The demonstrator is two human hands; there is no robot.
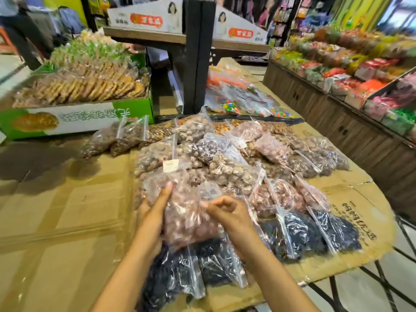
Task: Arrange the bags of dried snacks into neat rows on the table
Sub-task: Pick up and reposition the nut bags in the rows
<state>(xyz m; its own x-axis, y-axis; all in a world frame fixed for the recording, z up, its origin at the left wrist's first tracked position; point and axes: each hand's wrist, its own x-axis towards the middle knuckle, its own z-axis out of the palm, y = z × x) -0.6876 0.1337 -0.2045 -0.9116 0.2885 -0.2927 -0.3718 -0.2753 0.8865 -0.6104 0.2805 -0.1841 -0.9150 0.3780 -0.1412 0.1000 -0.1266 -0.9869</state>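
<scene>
A clear zip bag of pinkish-brown dried snacks (184, 212) lies on top of the pile at the table's near middle. My left hand (155, 212) grips its left side, thumb up along the plastic. My right hand (225, 210) pinches the bag's right edge with curled fingers. Beneath and in front lie bags of dark, almost black dried fruit (180, 273). More dark bags (315, 233) sit in a row to the right. Brown and pink bags (225, 158) are heaped behind, overlapping loosely.
Flattened cardboard (67, 221) covers the table, bare on the left. A green box of cookies (78, 113) stands at the back left, a black shelf post (195, 64) behind the pile. Candy bags (236, 97) lie further back. A display counter of packaged sweets (349, 86) runs along the right.
</scene>
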